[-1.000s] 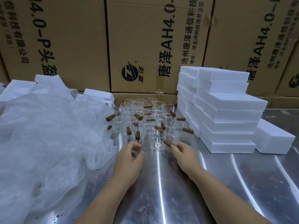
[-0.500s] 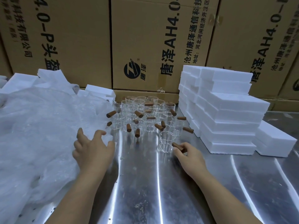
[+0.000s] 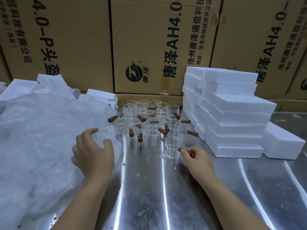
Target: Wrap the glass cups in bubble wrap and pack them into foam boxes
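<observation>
Many clear glass cups [image 3: 150,121] overlap, hard to count. The nearest cup [image 3: 172,146] stands on the steel table [image 3: 166,196], its brown handle [image 3: 180,149] pinched by the right hand [image 3: 197,161]. The left hand [image 3: 93,153] spreads loosely over bubble wrap [image 3: 41,138], contact unclear.

Warehouse packing station: stacked printed shipping cartons [image 3: 159,47], foam boxes [image 3: 232,117], steel worktable [image 3: 166,188].

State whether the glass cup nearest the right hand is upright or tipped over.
Upright: the cup stands on its base on the table, round rim on top.
</observation>
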